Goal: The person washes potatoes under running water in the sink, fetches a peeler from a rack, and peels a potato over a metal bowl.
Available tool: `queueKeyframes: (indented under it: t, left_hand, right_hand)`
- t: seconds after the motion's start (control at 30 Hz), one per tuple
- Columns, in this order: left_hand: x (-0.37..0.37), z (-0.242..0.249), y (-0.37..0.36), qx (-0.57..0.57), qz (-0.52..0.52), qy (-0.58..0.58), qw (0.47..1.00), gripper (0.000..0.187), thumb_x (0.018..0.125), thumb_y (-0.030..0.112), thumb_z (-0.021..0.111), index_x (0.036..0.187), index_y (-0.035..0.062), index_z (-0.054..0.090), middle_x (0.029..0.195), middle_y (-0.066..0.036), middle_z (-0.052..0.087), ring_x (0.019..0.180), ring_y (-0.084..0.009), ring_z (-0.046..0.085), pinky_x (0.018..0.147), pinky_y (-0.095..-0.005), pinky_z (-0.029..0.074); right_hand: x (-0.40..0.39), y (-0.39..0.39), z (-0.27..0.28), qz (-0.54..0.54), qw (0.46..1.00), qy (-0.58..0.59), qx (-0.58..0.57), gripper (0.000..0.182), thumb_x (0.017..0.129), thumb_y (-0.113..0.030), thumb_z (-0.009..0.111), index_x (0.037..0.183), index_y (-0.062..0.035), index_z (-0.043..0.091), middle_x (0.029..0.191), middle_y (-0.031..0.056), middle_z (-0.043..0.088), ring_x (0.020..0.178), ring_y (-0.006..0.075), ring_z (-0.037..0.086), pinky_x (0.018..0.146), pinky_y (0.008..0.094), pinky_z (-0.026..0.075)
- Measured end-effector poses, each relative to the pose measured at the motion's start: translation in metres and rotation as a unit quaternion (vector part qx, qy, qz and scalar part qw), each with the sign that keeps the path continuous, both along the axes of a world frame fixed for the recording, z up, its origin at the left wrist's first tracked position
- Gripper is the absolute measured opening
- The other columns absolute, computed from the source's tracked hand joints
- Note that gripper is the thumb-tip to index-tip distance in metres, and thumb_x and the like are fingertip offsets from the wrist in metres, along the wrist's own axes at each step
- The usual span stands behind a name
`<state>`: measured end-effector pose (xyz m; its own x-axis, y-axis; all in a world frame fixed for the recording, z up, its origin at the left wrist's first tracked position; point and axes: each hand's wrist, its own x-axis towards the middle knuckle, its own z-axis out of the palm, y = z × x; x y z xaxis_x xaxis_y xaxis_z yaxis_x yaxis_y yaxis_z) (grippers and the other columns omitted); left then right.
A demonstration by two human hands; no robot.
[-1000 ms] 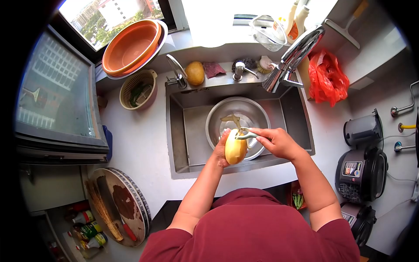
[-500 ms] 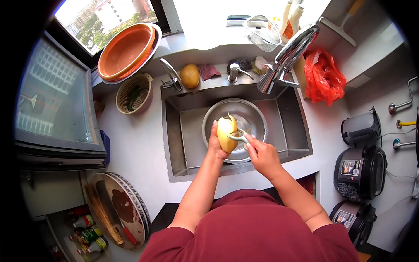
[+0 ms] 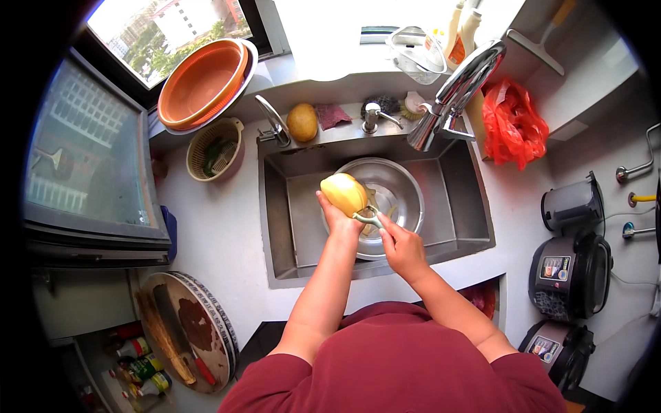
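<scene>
My left hand is closed around the lower side of a large, smooth, oval yellow fruit or vegetable, whose surface looks pared. In my right hand is a vegetable peeler with a pale green handle. Its blade end is right at the lower right end of the yellow piece. Both hands are over a round metal basin standing in the steel sink. Thin peelings lie inside the basin.
Behind the sink are a round yellow-brown fruit, a small tap, a soap dispenser and a tall chrome faucet. A basket and stacked basins stand left. A red bag and cookers are right.
The yellow piece has tilted over and moved left and up with my left hand. The peeler has shifted from its right side to its lower end, and a hanging strip of peel no longer shows.
</scene>
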<state>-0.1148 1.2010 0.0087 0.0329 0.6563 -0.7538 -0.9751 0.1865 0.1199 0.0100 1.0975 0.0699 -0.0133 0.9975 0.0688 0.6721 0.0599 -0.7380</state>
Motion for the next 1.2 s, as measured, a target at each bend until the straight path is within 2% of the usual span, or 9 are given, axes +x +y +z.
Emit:
queueKeyframes:
  t: [0.1,0.33,0.47,0.6,0.7,0.83,0.97,1.1,1.2]
  left_hand:
    - [-0.002,-0.017,0.008,0.024,0.034,-0.012,0.999,0.066,0.081,0.077,0.038,0.111,0.0217,0.058,0.103,-0.003,0.064,0.090,-0.0253,0.062,0.076,-0.0426,0.050]
    - [-0.025,-0.013,0.004,0.069,-0.028,-0.003,0.997,0.077,0.071,0.084,0.046,0.123,0.0266,0.051,0.127,0.003,0.053,0.114,-0.0202,0.053,0.094,-0.0400,0.045]
    - [-0.020,-0.009,-0.021,0.181,-0.084,0.003,0.980,0.069,0.080,0.077,0.040,0.121,0.0225,0.052,0.114,-0.002,0.059,0.103,-0.0254,0.056,0.084,-0.0387,0.046]
    - [-0.011,0.000,-0.039,0.241,-0.139,0.052,0.959,0.073,0.085,0.072,0.035,0.127,0.0138,0.049,0.118,-0.006,0.058,0.109,-0.0288,0.056,0.096,-0.0460,0.044]
    - [-0.021,0.012,-0.047,0.339,-0.176,0.010,0.924,0.070,0.085,0.067,0.045,0.128,0.0117,0.048,0.121,-0.007,0.057,0.111,-0.0286,0.055,0.098,-0.0453,0.043]
    - [-0.027,-0.002,-0.051,0.264,-0.184,0.094,0.942,0.065,0.080,0.053,0.068,0.125,0.0106,0.048,0.120,-0.009,0.056,0.109,-0.0270,0.057,0.095,-0.0440,0.046]
    - [-0.032,0.008,-0.062,0.276,-0.198,0.135,0.931,0.062,0.085,0.053,0.060,0.127,0.0095,0.046,0.118,-0.009,0.056,0.108,-0.0271,0.057,0.092,-0.0435,0.048]
    - [-0.038,-0.001,-0.064,0.311,-0.211,0.197,0.905,0.062,0.088,0.053,0.054,0.130,0.0084,0.044,0.118,-0.010,0.055,0.107,-0.0256,0.058,0.091,-0.0419,0.048]
    - [-0.041,-0.003,-0.068,0.358,-0.221,0.250,0.872,0.061,0.089,0.050,0.052,0.131,0.0073,0.043,0.120,-0.010,0.055,0.107,-0.0243,0.057,0.092,-0.0392,0.047]
  right_hand:
    - [-0.001,-0.005,-0.006,-0.018,0.995,0.057,-0.084,0.034,0.090,-0.017,0.057,0.124,-0.0099,0.059,0.090,0.0168,0.068,0.077,0.0316,0.067,0.068,0.0375,0.051]
    - [0.028,0.017,-0.043,-0.088,0.962,0.257,-0.024,0.044,0.090,-0.022,0.064,0.126,0.0002,0.053,0.114,0.0147,0.064,0.101,0.0201,0.062,0.088,0.0304,0.047]
    - [0.005,0.043,-0.018,-0.103,0.922,0.355,-0.115,0.045,0.079,-0.016,0.076,0.115,0.0006,0.054,0.096,0.0060,0.062,0.091,0.0133,0.059,0.081,0.0269,0.048]
    - [-0.014,0.050,-0.013,-0.070,0.924,0.369,-0.067,0.044,0.075,-0.009,0.077,0.112,-0.0006,0.053,0.094,0.0043,0.059,0.086,0.0112,0.057,0.078,0.0253,0.048]
    - [-0.016,0.044,-0.017,-0.049,0.926,0.365,-0.079,0.040,0.079,-0.003,0.072,0.115,-0.0019,0.053,0.097,0.0040,0.058,0.087,0.0099,0.055,0.080,0.0244,0.047]
    - [-0.013,0.042,-0.025,-0.098,0.881,0.455,-0.089,0.039,0.079,-0.007,0.073,0.113,-0.0009,0.054,0.100,0.0069,0.062,0.089,0.0132,0.059,0.079,0.0270,0.049]
    - [0.024,0.064,-0.056,-0.111,0.967,0.208,-0.102,0.029,0.088,-0.020,0.066,0.108,0.0006,0.061,0.092,0.0103,0.067,0.083,0.0126,0.062,0.073,0.0272,0.049]
    - [0.030,0.065,-0.006,-0.003,0.968,0.216,-0.128,0.031,0.093,-0.020,0.055,0.118,-0.0035,0.062,0.093,0.0101,0.069,0.083,0.0190,0.065,0.075,0.0305,0.050]
    - [0.020,0.064,0.034,0.114,0.975,0.152,-0.112,0.031,0.093,-0.012,0.054,0.123,-0.0068,0.061,0.097,0.0044,0.068,0.080,0.0110,0.060,0.075,0.0252,0.048]
